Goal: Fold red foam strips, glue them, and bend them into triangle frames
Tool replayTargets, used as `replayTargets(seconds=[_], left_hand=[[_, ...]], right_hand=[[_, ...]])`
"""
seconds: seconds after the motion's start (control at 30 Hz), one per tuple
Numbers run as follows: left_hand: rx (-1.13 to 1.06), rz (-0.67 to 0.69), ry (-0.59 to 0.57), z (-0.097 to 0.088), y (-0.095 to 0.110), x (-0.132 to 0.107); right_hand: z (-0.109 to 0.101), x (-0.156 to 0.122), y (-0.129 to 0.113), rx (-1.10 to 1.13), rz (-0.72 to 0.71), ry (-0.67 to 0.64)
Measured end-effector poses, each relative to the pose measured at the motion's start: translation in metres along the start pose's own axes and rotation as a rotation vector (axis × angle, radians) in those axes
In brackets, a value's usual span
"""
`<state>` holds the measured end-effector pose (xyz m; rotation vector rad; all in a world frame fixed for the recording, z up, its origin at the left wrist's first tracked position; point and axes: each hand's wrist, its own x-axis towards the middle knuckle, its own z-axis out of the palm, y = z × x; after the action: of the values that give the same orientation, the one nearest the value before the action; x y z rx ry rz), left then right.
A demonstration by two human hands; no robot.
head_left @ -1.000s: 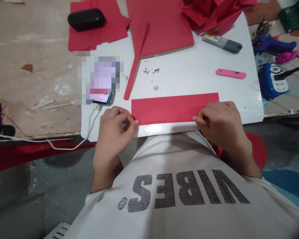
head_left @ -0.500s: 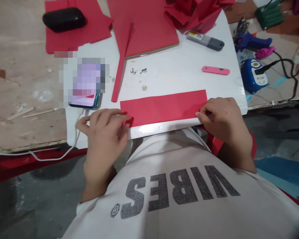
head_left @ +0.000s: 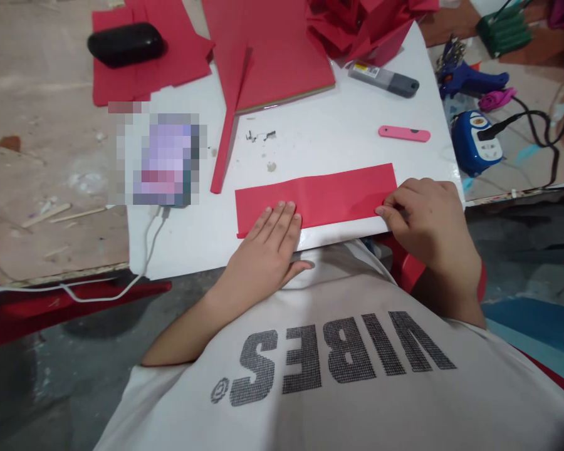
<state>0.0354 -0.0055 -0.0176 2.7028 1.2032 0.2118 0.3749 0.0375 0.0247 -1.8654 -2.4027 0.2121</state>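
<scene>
A long red paper rectangle (head_left: 329,194) lies along the near edge of the white board (head_left: 319,141). My left hand (head_left: 267,250) rests flat on its near left part, fingers stretched out and together, pressing the paper down. My right hand (head_left: 425,216) is curled at the paper's right end, with thumb and fingers pinching its near right corner.
A narrow red paper strip (head_left: 230,125) leans beside a red sheet stack (head_left: 272,50). A phone (head_left: 162,166) with a white cable lies left. Farther off: a pink cutter (head_left: 404,133), grey utility knife (head_left: 383,78), black case (head_left: 126,44), blue glue gun (head_left: 472,78), blue power strip (head_left: 477,141).
My left hand let go of the paper's left corner, slid right and flattened on the paper. The right hand stays on the right corner. The view shifted slightly.
</scene>
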Motion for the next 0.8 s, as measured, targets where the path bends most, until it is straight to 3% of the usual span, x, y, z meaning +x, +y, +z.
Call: replayTargets(seconds=[0.2,0.4,0.57,0.67,0.8], left_hand=[[-0.051,-0.018,-0.033,-0.002,-0.001,-0.001],[-0.073,-0.012,-0.039,-0.002,-0.002,-0.001],[-0.049,-0.02,-0.036,-0.002,-0.001,-0.001],[-0.026,-0.031,-0.031,-0.002,0.001,-0.002],[0.013,-0.073,-0.018,0.0,0.007,-0.002]], right_hand=[[0.011,-0.007,-0.024,-0.013,-0.036,0.236],[0.035,-0.008,-0.064,-0.005,-0.432,0.263],[0.056,-0.002,-0.07,-0.071,-0.591,0.374],[0.068,-0.005,-0.065,-0.071,-0.599,0.386],[0.08,-0.013,-0.058,-0.073,-0.507,0.367]])
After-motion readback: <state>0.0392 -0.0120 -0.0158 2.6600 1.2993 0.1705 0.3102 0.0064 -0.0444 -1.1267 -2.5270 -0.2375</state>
